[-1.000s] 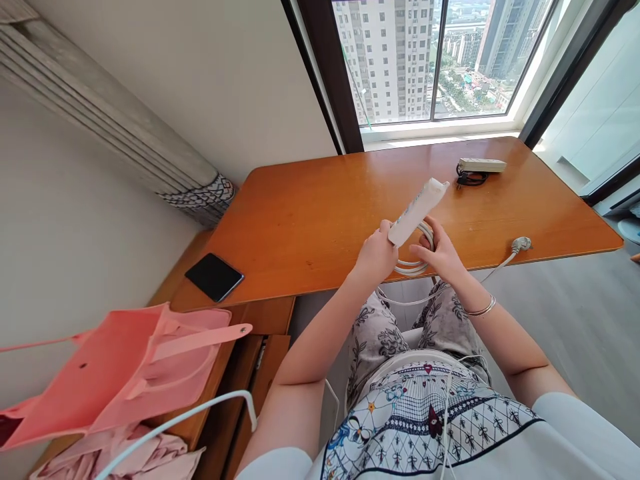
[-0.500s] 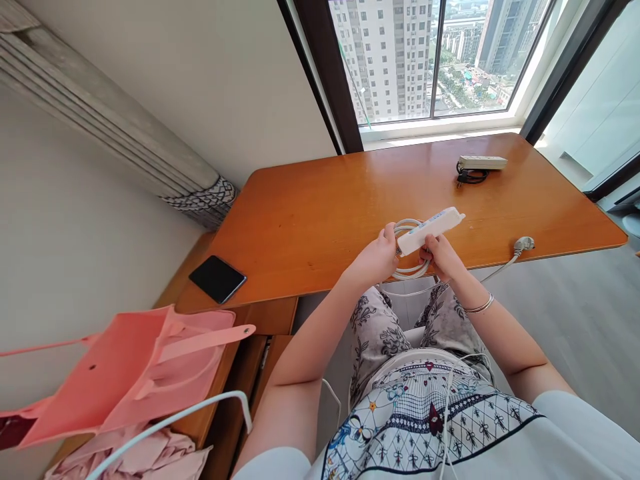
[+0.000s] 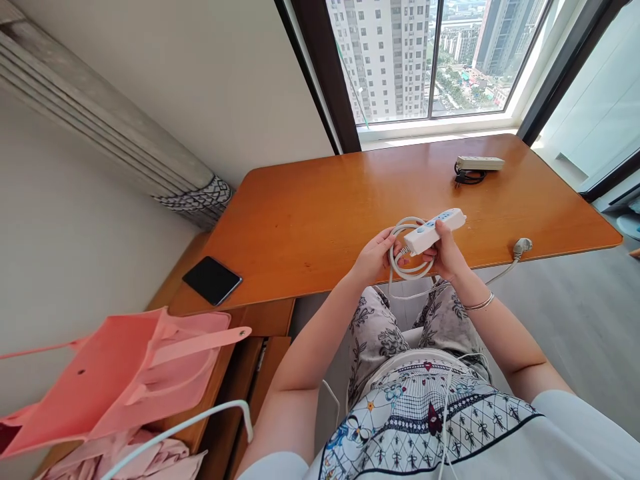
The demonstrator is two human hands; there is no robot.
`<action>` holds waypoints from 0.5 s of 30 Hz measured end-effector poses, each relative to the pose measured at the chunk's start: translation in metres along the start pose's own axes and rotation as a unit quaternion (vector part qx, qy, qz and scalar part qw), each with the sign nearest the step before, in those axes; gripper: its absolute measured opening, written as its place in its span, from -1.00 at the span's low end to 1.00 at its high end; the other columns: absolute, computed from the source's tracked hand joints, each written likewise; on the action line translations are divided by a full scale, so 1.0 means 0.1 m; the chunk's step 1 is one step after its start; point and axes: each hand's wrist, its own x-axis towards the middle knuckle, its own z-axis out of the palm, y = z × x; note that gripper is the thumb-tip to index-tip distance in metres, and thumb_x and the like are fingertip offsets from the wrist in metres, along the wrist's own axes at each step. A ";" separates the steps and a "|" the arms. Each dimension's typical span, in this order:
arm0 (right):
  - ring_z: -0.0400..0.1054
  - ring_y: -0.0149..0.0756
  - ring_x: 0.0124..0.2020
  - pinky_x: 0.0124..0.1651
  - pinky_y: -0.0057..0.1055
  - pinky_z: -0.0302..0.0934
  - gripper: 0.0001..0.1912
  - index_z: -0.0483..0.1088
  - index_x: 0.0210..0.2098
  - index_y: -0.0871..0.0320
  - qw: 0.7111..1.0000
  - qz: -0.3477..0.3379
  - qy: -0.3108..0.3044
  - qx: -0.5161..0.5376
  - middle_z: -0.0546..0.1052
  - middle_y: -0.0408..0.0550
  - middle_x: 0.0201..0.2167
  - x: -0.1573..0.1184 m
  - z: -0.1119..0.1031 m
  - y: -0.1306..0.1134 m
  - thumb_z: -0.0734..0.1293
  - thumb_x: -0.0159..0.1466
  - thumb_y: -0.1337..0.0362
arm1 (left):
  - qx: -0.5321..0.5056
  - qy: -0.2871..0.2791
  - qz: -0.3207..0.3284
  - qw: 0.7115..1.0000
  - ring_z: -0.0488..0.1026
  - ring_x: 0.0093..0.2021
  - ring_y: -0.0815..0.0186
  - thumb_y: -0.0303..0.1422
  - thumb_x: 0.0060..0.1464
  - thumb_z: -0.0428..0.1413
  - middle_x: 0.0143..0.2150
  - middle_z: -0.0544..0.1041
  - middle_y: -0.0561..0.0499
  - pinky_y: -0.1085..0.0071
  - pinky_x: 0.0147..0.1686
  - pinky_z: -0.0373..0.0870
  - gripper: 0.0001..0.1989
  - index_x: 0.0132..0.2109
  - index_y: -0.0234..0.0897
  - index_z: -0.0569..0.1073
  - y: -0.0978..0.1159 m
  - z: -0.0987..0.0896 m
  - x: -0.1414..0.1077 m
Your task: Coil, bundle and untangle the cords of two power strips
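A white power strip [image 3: 434,231] with bluish sockets is held above the near edge of the wooden table. My right hand [image 3: 446,255] is closed round its right part, thumb on top. My left hand [image 3: 376,256] grips the left side of the coiled white cord [image 3: 400,268], beside the strip's cord end; some of its fingers are hidden behind the loops. From the coil, a length of cord hangs below the table edge and runs right to a plug [image 3: 523,247], which lies on the tabletop near its front edge.
A second power strip [image 3: 480,163] with a black cord sits at the back right of the table [image 3: 300,207]. A dark phone [image 3: 213,280] lies at the left front corner. Lower left are a pink bag [image 3: 145,373] and a pale curved bar [image 3: 200,413].
The power strip has turned so its socket face shows more. My right thumb has come onto its top, and my left hand has shifted from the strip's end onto the coil.
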 end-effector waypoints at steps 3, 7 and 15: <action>-0.14 -0.57 -0.63 -0.64 -0.54 -0.14 -0.33 0.41 -0.15 0.12 1.000 -0.002 -0.009 -0.007 0.33 -0.28 -0.53 0.00 -0.03 0.02 0.52 -0.06 -0.21 | 0.030 0.037 0.012 0.999 0.38 -0.61 0.44 -0.09 0.05 0.32 -0.48 0.40 0.16 0.42 -0.50 0.49 -0.57 -0.08 -0.28 0.44 -0.04 0.06 0.01; -0.02 -0.54 -0.63 -0.61 -0.47 0.10 -0.39 0.45 -0.11 0.15 0.998 0.001 -0.048 -0.049 0.39 -0.23 -0.51 -0.01 -0.10 0.02 0.49 0.02 -0.13 | 0.075 0.091 0.037 0.992 0.31 -0.69 0.48 -0.09 0.07 0.31 -0.48 0.43 0.16 0.49 -0.67 0.32 -0.58 -0.05 -0.28 0.49 -0.05 0.09 0.03; -0.06 -0.54 -0.65 -0.65 -0.49 0.03 -0.44 0.46 -0.14 0.17 0.997 -0.018 -0.045 -0.058 0.38 -0.23 -0.54 -0.01 -0.11 0.05 0.46 0.01 -0.09 | 0.079 0.122 0.035 0.989 0.24 -0.71 0.50 -0.06 0.12 0.28 -0.51 0.43 0.15 0.52 -0.73 0.18 -0.60 -0.10 -0.28 0.48 -0.09 0.12 0.07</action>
